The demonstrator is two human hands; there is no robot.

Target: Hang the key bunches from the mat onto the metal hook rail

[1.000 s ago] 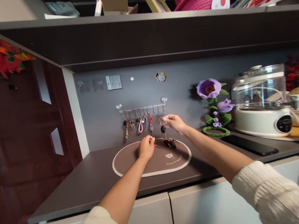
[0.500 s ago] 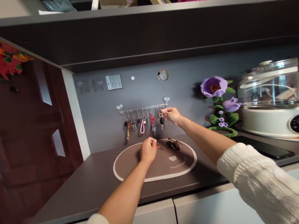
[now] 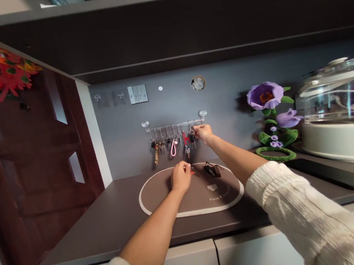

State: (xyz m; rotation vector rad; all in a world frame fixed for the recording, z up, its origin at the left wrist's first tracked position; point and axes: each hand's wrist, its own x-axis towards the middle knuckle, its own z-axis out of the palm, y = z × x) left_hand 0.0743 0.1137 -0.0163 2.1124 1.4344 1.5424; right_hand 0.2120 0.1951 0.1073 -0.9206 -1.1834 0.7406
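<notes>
My right hand (image 3: 204,134) pinches the ring of a bunch of keys (image 3: 193,139) with a dark head. It holds them up against the right part of a clear hook rack (image 3: 176,125) on the wall. Whether the ring sits on a hook is too small to tell. Several key bunches hang further left on the rack, among them a pink loop (image 3: 173,148), a brown tag (image 3: 156,153) and a red strap (image 3: 186,138). Low over the mat, my left hand (image 3: 181,177) is closed in a pinch. A small red piece (image 3: 192,172) shows at its fingertips, its hold unclear.
A brown oval mat (image 3: 160,202) lies on the dark counter (image 3: 94,223), with a dark key bunch (image 3: 211,169) on it. To the right are a purple flower (image 3: 266,96), a black phone (image 3: 334,172) and a white appliance (image 3: 338,136). A shelf (image 3: 162,29) overhangs the rack.
My right hand has raised the keys from over the mat to the rack's hooks. My left hand has stayed low over the mat, still pinched. The view has tilted down and shifted left.
</notes>
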